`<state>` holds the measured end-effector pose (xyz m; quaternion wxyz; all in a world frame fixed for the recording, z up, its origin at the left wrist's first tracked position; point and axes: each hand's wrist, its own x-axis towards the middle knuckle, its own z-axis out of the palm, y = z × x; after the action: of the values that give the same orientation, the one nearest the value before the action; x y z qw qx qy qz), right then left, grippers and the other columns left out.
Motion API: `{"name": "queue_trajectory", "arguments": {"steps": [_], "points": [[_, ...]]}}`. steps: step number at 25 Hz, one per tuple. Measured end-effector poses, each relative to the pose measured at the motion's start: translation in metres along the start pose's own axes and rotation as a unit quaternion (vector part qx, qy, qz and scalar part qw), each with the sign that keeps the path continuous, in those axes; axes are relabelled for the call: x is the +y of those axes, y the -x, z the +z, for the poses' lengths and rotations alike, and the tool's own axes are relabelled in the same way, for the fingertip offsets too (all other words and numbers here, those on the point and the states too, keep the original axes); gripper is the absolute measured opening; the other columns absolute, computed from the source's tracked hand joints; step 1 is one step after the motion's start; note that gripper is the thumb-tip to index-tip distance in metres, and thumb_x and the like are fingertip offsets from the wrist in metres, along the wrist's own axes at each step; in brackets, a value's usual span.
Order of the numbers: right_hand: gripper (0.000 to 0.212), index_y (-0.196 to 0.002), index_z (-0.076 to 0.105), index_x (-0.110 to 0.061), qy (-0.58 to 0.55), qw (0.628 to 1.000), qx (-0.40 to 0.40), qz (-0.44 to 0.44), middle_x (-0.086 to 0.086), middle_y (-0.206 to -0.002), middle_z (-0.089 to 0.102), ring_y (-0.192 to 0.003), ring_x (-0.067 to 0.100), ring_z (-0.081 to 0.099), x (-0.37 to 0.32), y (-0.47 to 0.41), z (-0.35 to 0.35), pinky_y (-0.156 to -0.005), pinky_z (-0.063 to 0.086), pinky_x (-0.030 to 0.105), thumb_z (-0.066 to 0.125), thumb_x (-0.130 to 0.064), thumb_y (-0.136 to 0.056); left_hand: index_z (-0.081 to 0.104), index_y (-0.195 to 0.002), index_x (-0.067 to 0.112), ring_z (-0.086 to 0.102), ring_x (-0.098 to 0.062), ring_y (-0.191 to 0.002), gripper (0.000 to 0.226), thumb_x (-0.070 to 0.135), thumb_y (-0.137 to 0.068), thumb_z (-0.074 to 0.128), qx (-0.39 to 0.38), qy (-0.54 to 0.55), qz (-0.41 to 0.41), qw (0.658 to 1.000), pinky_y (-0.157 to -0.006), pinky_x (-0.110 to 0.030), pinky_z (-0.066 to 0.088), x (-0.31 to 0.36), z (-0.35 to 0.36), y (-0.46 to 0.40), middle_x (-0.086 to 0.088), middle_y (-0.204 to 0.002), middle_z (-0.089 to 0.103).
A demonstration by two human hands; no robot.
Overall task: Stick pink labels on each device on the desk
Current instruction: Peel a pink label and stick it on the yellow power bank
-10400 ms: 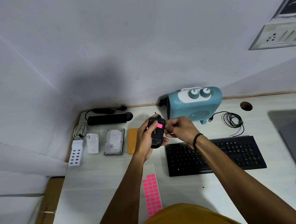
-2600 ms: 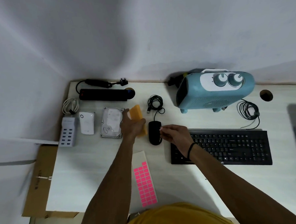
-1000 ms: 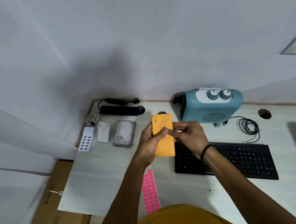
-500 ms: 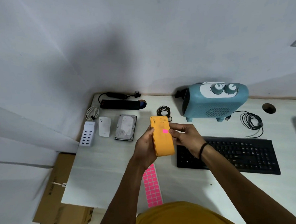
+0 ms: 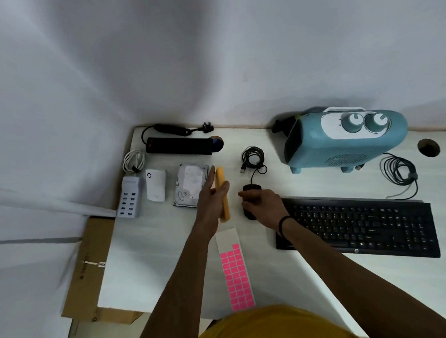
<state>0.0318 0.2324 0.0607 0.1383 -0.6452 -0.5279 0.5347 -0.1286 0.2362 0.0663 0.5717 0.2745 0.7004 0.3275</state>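
Left hand (image 5: 213, 195) grips orange device (image 5: 222, 194) tilted on edge; right hand (image 5: 262, 205) loosely curled over mouse (image 5: 250, 201), holding nothing. Pink label sheet (image 5: 236, 274) at 6 o'clock near desk (image 5: 154, 250) front edge; hard drive (image 5: 190, 184) just beside at 10.

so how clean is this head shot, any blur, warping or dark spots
Head view: wide-angle warp bows the white desk's edges and the wall; the left hand and flat orange device are motion-smeared; the black mouse sits in dim light; no glare.
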Motion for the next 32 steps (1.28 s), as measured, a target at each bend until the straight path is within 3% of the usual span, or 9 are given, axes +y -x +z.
{"name": "queue_trajectory", "arguments": {"steps": [2, 4, 9, 17, 24, 28, 32], "points": [[0.031, -0.121, 0.071, -0.022, 0.015, 1.000, 0.018, 0.010, -0.003, -0.124, 0.069, -0.112, 0.014, 0.065, 0.005, -0.014, 0.000, -0.098, 0.046, 0.018, 0.066, -0.018, -0.090, 0.032, -0.152, 0.046, 0.051, -0.026, -0.127, 0.069, 0.043, -0.092, 0.065, 0.058, -0.162, 0.037, 0.984, -0.105, -0.043, 0.044, -0.005, 0.011, -0.028, -0.002, -0.147, 0.050], [0.029, -0.117, 0.073, -0.019, 0.021, 0.999, 0.040, 0.030, 0.000, -0.120, 0.071, -0.109, 0.016, 0.067, 0.011, -0.026, -0.003, -0.102, 0.049, 0.027, 0.067, -0.015, -0.088, 0.031, -0.152, 0.041, 0.052, -0.036, -0.120, 0.074, 0.046, -0.086, 0.065, 0.092, -0.317, 0.057, 0.942, -0.100, -0.044, 0.043, -0.014, 0.022, -0.054, -0.015, -0.136, 0.054], [0.027, -0.112, 0.074, -0.017, 0.048, 0.997, 0.048, 0.031, 0.002, -0.113, 0.074, -0.102, 0.018, 0.070, 0.022, -0.048, -0.005, -0.100, 0.050, 0.027, 0.070, -0.013, -0.085, 0.031, -0.149, 0.035, 0.040, -0.046, -0.122, 0.073, 0.038, -0.086, 0.068, 0.080, -0.455, 0.066, 0.884, -0.096, -0.055, 0.049, -0.033, 0.040, -0.079, -0.025, -0.137, 0.038], [0.025, -0.110, 0.074, -0.018, 0.084, 0.994, 0.064, 0.014, 0.002, -0.111, 0.073, -0.095, 0.018, 0.069, 0.029, -0.052, 0.004, -0.095, 0.053, 0.031, 0.070, -0.014, -0.086, 0.031, -0.144, 0.034, 0.038, -0.041, -0.124, 0.069, 0.032, -0.087, 0.070, 0.115, -0.481, 0.039, 0.868, -0.091, -0.057, 0.050, -0.044, 0.043, -0.083, -0.021, -0.140, 0.034], [0.029, -0.110, 0.072, -0.019, 0.114, 0.990, 0.081, -0.010, 0.002, -0.114, 0.066, -0.082, 0.006, 0.056, 0.035, -0.035, -0.003, -0.079, 0.045, 0.016, 0.076, -0.016, -0.080, 0.029, -0.149, 0.026, 0.044, -0.041, -0.123, 0.077, 0.033, -0.085, 0.072, 0.119, -0.438, 0.074, 0.888, -0.092, -0.051, 0.052, -0.040, 0.035, -0.055, -0.020, -0.143, 0.035], [0.029, -0.112, 0.072, -0.016, 0.113, 0.992, 0.051, -0.018, 0.003, -0.113, 0.071, -0.092, 0.012, 0.064, 0.035, -0.006, 0.010, -0.083, 0.044, 0.015, 0.074, -0.019, -0.083, 0.044, -0.140, 0.017, 0.046, -0.038, -0.124, 0.057, 0.031, -0.090, 0.068, 0.096, -0.356, 0.086, 0.926, -0.097, -0.045, 0.047, -0.068, 0.026, -0.007, -0.019, -0.138, 0.043], [0.030, -0.118, 0.069, -0.016, 0.078, 0.996, -0.024, 0.026, 0.003, -0.120, 0.069, -0.110, 0.018, 0.064, 0.048, 0.026, 0.045, -0.098, 0.049, 0.027, 0.068, -0.021, -0.089, 0.058, -0.130, 0.015, 0.060, -0.027, -0.112, 0.038, 0.026, -0.094, 0.064, 0.090, -0.290, 0.040, 0.952, -0.091, -0.032, 0.045, -0.102, 0.016, 0.037, -0.014, -0.124, 0.061]]}}
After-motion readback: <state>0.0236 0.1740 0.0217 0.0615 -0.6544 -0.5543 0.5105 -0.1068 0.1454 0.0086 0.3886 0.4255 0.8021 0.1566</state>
